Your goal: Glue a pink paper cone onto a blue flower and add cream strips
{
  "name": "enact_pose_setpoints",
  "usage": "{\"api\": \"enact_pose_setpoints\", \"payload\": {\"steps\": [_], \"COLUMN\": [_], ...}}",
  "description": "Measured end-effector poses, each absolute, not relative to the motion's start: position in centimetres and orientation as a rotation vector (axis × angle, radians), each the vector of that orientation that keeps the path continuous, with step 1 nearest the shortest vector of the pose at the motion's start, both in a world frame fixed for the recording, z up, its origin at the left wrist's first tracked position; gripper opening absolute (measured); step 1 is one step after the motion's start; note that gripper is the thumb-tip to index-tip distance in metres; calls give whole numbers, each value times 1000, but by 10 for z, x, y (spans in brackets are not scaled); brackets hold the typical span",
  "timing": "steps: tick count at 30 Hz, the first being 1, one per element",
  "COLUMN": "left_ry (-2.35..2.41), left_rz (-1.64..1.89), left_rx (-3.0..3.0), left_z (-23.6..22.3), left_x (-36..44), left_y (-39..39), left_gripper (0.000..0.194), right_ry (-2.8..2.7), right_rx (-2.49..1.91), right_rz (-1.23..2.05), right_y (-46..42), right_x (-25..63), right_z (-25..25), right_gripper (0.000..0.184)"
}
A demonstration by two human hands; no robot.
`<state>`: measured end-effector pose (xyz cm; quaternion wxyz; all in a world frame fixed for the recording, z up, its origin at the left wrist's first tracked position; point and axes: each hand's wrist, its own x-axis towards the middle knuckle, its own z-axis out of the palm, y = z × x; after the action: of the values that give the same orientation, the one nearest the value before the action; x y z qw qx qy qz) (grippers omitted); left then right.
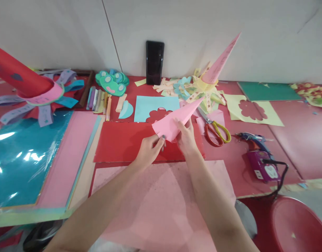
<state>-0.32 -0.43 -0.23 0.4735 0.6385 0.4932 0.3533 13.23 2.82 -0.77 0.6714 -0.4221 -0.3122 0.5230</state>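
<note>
A pink paper cone (176,119) is held above a red paper sheet (124,141), its tip pointing up and right. My left hand (150,148) pinches the cone's wide lower edge from the left. My right hand (185,136) grips the same wide end from the right, fingers curled onto the paper. A large pale pink sheet (163,199) lies on the table under my forearms.
Red and yellow scissors (215,131) and a glue gun (257,154) lie to the right. A stack of coloured sheets (32,157) sits left, below a red cone with paper petals (32,91). A finished pink cone (215,70), a phone (155,62), cut-out papers and a red stool (297,224) surround.
</note>
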Motion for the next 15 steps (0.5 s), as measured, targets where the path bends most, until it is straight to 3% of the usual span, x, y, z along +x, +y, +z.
{"api": "enact_pose_setpoints", "payload": {"steps": [15], "left_ry": [883], "left_rz": [934], "left_rx": [1456], "left_z": [-3], "left_x": [-3], "left_y": [-5], "left_gripper": [41], "right_ry": [-616], "right_rx": [-943], "right_rz": [1245], "right_y": [27], "right_x": [134], "right_z": [-5], "right_gripper": [49]}}
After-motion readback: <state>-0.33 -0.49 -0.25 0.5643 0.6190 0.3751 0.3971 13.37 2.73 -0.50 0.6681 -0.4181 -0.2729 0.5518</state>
